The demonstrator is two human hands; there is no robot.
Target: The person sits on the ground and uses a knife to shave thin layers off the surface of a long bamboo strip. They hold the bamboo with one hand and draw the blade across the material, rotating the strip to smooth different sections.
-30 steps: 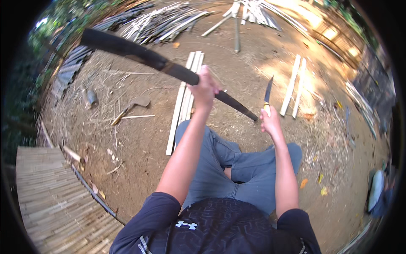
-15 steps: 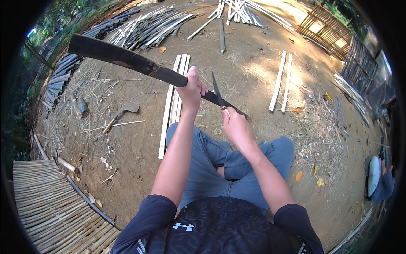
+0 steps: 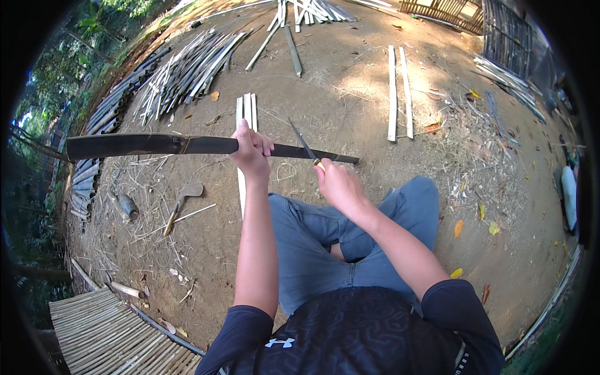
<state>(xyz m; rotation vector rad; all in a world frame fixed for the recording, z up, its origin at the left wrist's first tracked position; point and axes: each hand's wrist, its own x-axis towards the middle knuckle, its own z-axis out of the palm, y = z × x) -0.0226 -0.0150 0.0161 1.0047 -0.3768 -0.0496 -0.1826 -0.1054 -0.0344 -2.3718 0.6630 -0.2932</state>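
Observation:
My left hand is wrapped round a long dark split-bamboo strip, held above the ground ahead of my crossed legs. Its broad end reaches far left, while the thinner end tapers off to the right. In my right hand is a knife with a narrow blade and a pale handle mostly hidden by my fingers. The blade slants up and left, crossing the strip's thinner part in view; I cannot tell whether it touches. Pale bamboo slats lie on the ground behind my left hand.
A hatchet-like blade with a wooden handle lies at left, near a dark bamboo piece. Two pale slats rest ahead on the right. Piled strips lie far left; a bamboo-slat platform fills the lower left.
The strip's broad end has swung down, so the strip is now nearly level. Both hands keep their grips. The whole view has turned and shifted a little.

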